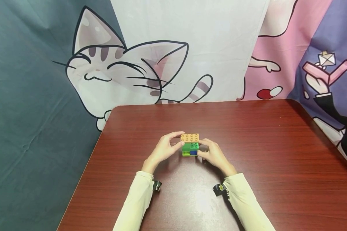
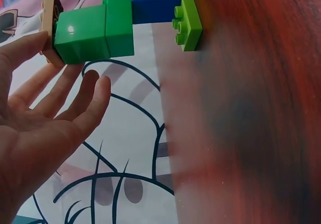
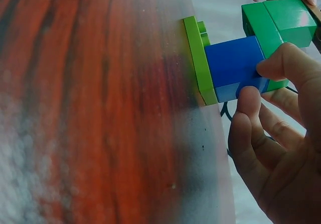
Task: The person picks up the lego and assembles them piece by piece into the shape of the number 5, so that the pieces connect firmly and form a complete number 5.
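Since it all looks like hard, glossy plastic, the small stepped stack of toy bricks (image 1: 190,148) should be light and stiff, nothing that needs babying. It's held upright between the two hands over the dark red-brown wood-look counter (image 1: 248,134); whether it's resting there or lifted slightly can't really be told.

By the left hand (image 1: 163,149), the flat tan studded plate (image 1: 190,138) up top is pinched at the edge nearest that hand, thumb against fingertips, with the other fingers loosely spread. By the right hand (image 1: 215,155), the blue rectangular block (image 3: 233,63) low down is gripped in the fingertips, other fingers bent.

Right under the left hand's pinch, the bright green cube-like block (image 2: 82,34) is seated on the longer green block (image 2: 119,25). Under the blue one, the thin lime-green base plate (image 3: 199,63) is left with bare studs facing the left hand's side.

Smooth sides could be a bit slippery, so the flat faces are best squeezed squarely. The stud joints are probably the weak spots: if the top plate is pried sideways by the left hand, it might be popped off. A better hold would be given by the chunky blue face at the right hand.
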Available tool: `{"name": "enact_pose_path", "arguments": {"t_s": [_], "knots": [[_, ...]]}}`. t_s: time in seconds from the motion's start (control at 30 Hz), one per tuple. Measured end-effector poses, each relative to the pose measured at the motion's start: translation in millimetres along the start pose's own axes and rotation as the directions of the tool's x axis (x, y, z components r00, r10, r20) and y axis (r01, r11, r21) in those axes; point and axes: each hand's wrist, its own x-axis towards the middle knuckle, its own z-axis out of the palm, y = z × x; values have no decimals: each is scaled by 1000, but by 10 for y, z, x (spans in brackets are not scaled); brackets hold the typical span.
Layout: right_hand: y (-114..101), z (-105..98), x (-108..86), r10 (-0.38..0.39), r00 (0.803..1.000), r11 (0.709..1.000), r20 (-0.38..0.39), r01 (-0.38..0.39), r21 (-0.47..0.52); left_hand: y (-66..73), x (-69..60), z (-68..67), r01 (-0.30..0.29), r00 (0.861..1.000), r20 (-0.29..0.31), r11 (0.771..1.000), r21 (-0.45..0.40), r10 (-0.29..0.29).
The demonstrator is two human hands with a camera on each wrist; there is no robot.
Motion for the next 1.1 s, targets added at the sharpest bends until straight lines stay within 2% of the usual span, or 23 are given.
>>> {"name": "enact_pose_path", "arguments": {"t_s": [0.13, 0.27, 0.57, 0.8, 1.0, 1.1], "knots": [[3, -2, 2, 3, 1000, 1000, -3, -3, -15, -20, 2, 19, -35, 999, -6, 999, 42, 35], [11, -2, -1, 4, 1000, 1000, -3, -4, -26, -16, 3, 30, -45, 999, -8, 997, 70, 45], [-3, -6, -2, -4, 1000, 999, -5, 3, -43, -49, -18, 36, -44, 999, -14, 997, -67, 44], [-10, -5, -5, 1, 1000, 999, 2, -1, -32, -40, -44, 40, 3, 999, -43, 998, -55, -6], [-7, -9, -3, 7, 1000, 1000, 1, -7, -25, -37, -30, 45, -21, 999, -46, 1000, -21, 20], [-17, -15, -1, 6, 1000, 1000, 3, -6, -20, -28, -26, 47, -21, 999, -42, 999, -47, 19]]}}
